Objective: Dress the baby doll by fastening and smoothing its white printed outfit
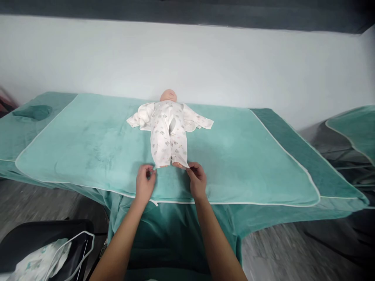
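Observation:
A baby doll (168, 95) lies on its back on a teal towel (88, 144), dressed in a white printed romper (168, 136) with its sleeves spread out. My left hand (145, 183) is curled just below the romper's left leg cuff, fingers pinched together. My right hand (197, 180) pinches the hem of the romper's right leg cuff. The doll's feet peek out at the cuffs between my hands.
The towel covers a teal-draped table (278, 128) against a white wall. A second teal-covered table (354, 128) stands at the right. A dark bag (43, 242) with printed cloth in it sits on the floor at lower left.

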Motion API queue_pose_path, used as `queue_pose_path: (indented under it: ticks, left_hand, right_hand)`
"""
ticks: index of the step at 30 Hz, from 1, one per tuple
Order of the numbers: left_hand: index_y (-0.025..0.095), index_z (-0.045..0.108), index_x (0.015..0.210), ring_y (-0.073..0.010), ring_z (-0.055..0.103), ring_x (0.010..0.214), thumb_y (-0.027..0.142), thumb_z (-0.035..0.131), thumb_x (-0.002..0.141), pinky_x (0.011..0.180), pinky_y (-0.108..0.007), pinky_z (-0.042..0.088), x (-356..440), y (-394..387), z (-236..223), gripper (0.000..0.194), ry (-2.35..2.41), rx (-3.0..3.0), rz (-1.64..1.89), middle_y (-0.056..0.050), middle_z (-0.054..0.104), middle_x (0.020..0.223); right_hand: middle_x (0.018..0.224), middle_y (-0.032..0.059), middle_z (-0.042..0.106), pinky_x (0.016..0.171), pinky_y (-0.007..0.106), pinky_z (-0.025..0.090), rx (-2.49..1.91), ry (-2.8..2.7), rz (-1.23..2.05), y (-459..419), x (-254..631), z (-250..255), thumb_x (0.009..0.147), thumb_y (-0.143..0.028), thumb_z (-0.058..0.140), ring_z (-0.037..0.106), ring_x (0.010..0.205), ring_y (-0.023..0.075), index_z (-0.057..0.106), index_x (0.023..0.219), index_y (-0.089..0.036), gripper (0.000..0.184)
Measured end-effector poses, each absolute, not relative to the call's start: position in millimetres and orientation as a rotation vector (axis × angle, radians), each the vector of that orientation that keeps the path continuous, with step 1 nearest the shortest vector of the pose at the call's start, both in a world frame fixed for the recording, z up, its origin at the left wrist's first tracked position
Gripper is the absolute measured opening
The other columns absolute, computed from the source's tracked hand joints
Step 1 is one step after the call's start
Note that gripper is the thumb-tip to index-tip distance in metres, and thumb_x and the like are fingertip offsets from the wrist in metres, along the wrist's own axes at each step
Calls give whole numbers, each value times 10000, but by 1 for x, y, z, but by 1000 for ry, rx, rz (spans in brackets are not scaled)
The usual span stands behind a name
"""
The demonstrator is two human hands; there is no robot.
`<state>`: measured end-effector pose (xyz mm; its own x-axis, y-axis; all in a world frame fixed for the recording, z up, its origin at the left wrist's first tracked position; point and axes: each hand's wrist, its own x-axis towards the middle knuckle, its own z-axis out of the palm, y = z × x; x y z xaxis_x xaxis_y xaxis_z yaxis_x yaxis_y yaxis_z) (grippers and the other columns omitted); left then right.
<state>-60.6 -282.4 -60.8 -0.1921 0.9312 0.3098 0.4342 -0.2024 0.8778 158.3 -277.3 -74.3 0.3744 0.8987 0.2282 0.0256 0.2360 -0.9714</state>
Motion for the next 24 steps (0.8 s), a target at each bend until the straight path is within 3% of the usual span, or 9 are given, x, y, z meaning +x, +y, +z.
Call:
queue_pose_path:
  ticks: [3,6,15,20,22,24]
  left_hand:
    - [212,629,1024,-186,611,918,215,705,830,836,-339,520,-54,-272,-60,209,1627,1709,1342,-44,616,1025]
    - [212,637,958,-212,596,972,288,752,819,878,-374,510,-48,-262,-58,196,1678,1774,1297,-60,592,1070]
    - [202,653,888,-168,578,836,251,617,918,755,-310,468,-67,-272,-50,67,1555,1706,1266,-35,639,966]
    - [205,594,830,-192,604,957,207,604,908,848,-344,495,-74,-287,-62,78,1609,1718,1337,-55,643,1038]
    - [207,595,887,-208,608,990,211,605,907,873,-369,504,-71,-288,-66,22,1650,1736,1350,-68,640,1063]
    - [205,606,1040,-215,609,979,225,633,892,876,-385,518,-66,-285,-67,152,1694,1734,1368,-77,629,1078]
  right_hand:
    - [855,-4,596,760,295,429,-1168,-1028,767,-277,156,-72,854,-357,677,540,813,163,656,901,-218,148]
    - [849,-10,588,752,290,416,-1154,-1037,766,-278,155,-70,864,-339,672,528,806,155,656,905,-217,130]
    - [882,-9,603,765,292,433,-1195,-1059,763,-279,153,-69,881,-342,658,543,813,152,654,930,-213,138]
    - [947,13,640,823,320,471,-1202,-1081,743,-278,151,-68,908,-356,636,588,883,171,656,1011,-219,173]
    - [969,22,652,842,334,481,-1229,-1136,746,-276,149,-65,918,-364,631,601,902,179,661,1084,-225,218]
    - [955,19,656,840,336,483,-1273,-1210,719,-274,146,-59,921,-365,633,601,887,178,682,1071,-231,207]
